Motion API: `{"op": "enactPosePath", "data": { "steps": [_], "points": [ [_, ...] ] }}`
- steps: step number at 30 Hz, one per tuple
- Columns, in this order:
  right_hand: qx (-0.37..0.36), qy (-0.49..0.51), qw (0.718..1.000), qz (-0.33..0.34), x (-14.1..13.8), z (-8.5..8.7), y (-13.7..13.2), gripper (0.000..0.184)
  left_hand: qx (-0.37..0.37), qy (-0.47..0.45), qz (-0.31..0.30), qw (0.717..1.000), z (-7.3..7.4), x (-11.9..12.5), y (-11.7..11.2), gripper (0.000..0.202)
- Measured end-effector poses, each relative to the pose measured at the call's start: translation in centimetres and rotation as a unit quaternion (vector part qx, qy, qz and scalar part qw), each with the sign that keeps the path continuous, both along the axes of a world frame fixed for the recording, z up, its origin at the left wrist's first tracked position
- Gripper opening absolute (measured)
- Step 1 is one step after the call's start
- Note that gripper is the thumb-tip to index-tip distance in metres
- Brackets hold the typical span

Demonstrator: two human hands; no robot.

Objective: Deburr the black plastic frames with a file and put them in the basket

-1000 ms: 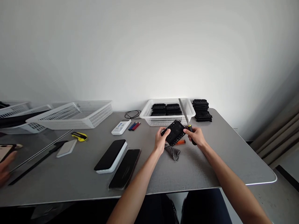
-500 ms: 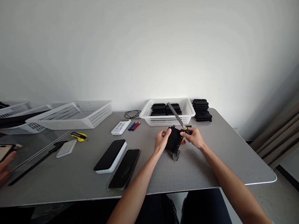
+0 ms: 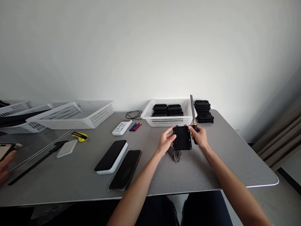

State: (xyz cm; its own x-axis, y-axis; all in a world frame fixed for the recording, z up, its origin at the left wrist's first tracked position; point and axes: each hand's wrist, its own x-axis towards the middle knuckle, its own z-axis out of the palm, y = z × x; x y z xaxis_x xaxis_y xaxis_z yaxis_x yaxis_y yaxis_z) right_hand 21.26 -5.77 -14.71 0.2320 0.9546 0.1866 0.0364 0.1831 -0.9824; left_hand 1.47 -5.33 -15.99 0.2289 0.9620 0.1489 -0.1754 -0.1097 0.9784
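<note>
My left hand (image 3: 166,141) grips the left edge of a square black plastic plate (image 3: 182,138), held flat-faced toward me above the grey table (image 3: 199,169). My right hand (image 3: 199,137) touches the plate's right edge and also grips a metal file (image 3: 192,108) with a black and yellow handle, its blade pointing up. A crumpled grey cloth (image 3: 175,154) lies on the table just below the plate.
A white basket (image 3: 170,121) with stacked black plates stands behind my hands, with more black plates (image 3: 203,111) piled to its right. Two dark phones (image 3: 118,163), a white remote (image 3: 121,127), pens (image 3: 135,126), a yellow cutter (image 3: 80,137) and empty white baskets (image 3: 75,115) lie to the left. Another person's hand (image 3: 4,163) is at the far left.
The black plate has been turned from tilted to square and facing me. The file in my right hand swung from leaning left to pointing straight up.
</note>
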Motion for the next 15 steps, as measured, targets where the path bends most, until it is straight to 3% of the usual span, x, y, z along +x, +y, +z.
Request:
{"op": "enactPosePath", "data": {
  "steps": [5,11,15],
  "points": [
    [-0.017,-0.044,0.997,0.056,-0.3,0.08,-0.21,0.05,-0.016,-0.062,0.081,0.995,-0.06,-0.24,0.44,0.081],
    [-0.011,-0.089,0.991,0.102,-0.59,-0.27,-0.32,0.041,-0.03,-0.102,0.055,0.993,0.07,-0.11,0.5,0.061],
    [0.006,-0.126,0.99,0.07,-0.55,-0.08,-0.51,0.042,-0.035,-0.081,0.06,0.994,0.05,-0.16,0.4,0.061]
  ]
}}
